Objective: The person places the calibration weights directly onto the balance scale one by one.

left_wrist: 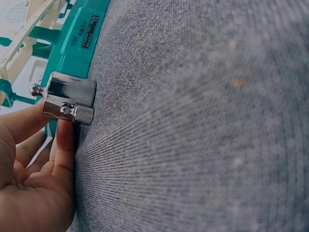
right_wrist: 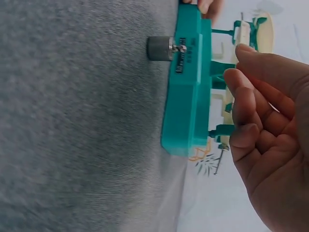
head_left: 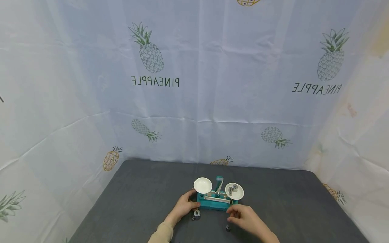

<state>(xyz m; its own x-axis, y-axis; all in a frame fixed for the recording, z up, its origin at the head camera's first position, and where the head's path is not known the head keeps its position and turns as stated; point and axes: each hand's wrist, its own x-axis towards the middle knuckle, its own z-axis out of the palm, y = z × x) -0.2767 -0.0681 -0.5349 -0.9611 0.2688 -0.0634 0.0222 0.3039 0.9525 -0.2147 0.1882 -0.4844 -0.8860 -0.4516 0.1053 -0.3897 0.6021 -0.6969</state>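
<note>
A teal balance scale (head_left: 214,204) with two white pans stands on the dark table. My left hand (head_left: 183,205) grips the left end of its base, thumb at the front corner. Close by that thumb stand a large metal weight (left_wrist: 70,92) and a smaller weight (left_wrist: 84,115). Two weights (head_left: 235,187) sit in the right pan (head_left: 239,195), while the left pan (head_left: 203,185) holds nothing. My right hand (head_left: 246,217) hovers in front of the base's right end, fingers loosely bent with nothing between them. Another metal weight (right_wrist: 159,48) stands near it on the table.
A dark grey cloth (head_left: 146,192) covers the table. White curtains (head_left: 212,101) printed with pineapples hang behind it and along both sides.
</note>
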